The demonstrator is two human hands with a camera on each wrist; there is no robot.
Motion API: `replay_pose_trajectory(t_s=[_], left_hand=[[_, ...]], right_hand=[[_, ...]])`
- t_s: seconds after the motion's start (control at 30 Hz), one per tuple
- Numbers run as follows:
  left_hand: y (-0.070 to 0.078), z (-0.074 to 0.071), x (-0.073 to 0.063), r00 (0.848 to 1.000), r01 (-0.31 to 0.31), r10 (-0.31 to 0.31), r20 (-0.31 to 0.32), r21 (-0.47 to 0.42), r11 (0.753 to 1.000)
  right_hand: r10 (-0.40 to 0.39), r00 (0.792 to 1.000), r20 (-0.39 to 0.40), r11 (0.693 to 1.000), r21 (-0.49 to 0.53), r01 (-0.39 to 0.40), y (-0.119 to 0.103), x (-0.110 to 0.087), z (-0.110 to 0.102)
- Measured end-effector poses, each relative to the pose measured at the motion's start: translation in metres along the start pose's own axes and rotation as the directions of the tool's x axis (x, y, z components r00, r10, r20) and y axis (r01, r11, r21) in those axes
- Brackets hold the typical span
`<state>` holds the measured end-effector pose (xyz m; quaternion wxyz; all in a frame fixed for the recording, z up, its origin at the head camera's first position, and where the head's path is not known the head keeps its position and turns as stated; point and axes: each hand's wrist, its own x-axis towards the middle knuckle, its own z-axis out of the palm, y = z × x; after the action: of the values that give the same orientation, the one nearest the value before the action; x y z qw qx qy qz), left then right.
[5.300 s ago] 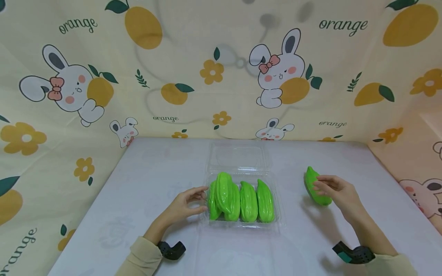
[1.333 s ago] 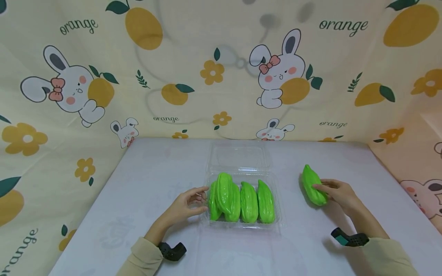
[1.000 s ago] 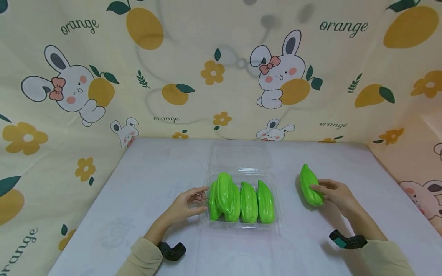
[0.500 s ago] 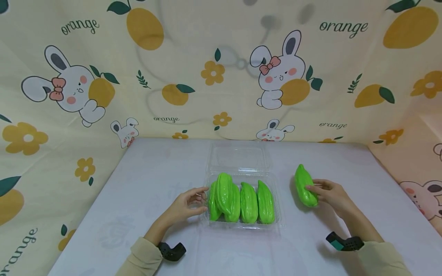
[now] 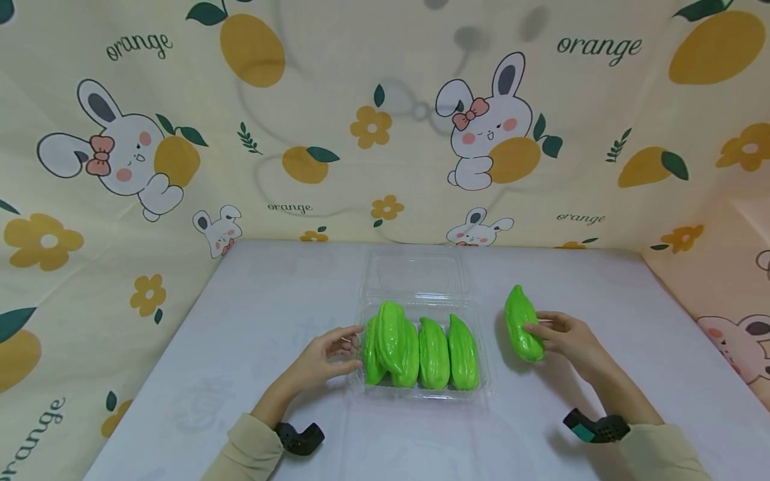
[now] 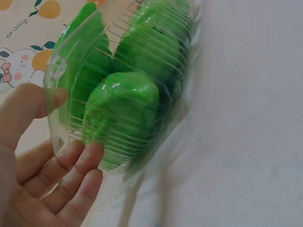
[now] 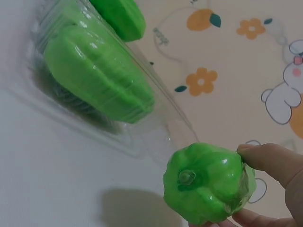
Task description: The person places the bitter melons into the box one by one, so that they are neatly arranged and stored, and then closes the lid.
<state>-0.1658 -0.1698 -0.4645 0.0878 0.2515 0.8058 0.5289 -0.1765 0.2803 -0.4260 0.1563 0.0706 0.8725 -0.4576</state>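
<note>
Five green vegetables (image 5: 464, 353) show in one clear box (image 5: 421, 394) on the desk (image 5: 271, 300). The right hand (image 5: 568, 339) clamps a sixth vegetable (image 5: 521, 321) above the desk, right of the box; the left hand (image 5: 327, 354), fingers apart, touches the box's side.

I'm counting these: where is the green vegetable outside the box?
In the head view, the vegetable is in the grip of the right hand, right of the clear box.
</note>
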Motion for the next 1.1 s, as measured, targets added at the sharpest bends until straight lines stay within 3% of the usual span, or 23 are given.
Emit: replay_pose_trajectory(t_s=[0.67,1.1], left_hand=[[-0.002,0.0,-0.001,1.0,0.015,-0.015,0.008,-0.005,1.0],[-0.003,0.0,-0.001,1.0,0.01,-0.01,0.004,-0.007,1.0]], right_hand=[[-0.062,0.998,0.014,0.998,0.029,0.061,-0.013,-0.007,0.017],[-0.059,0.997,0.045,0.996,0.074,0.055,-0.023,-0.011,0.024]])
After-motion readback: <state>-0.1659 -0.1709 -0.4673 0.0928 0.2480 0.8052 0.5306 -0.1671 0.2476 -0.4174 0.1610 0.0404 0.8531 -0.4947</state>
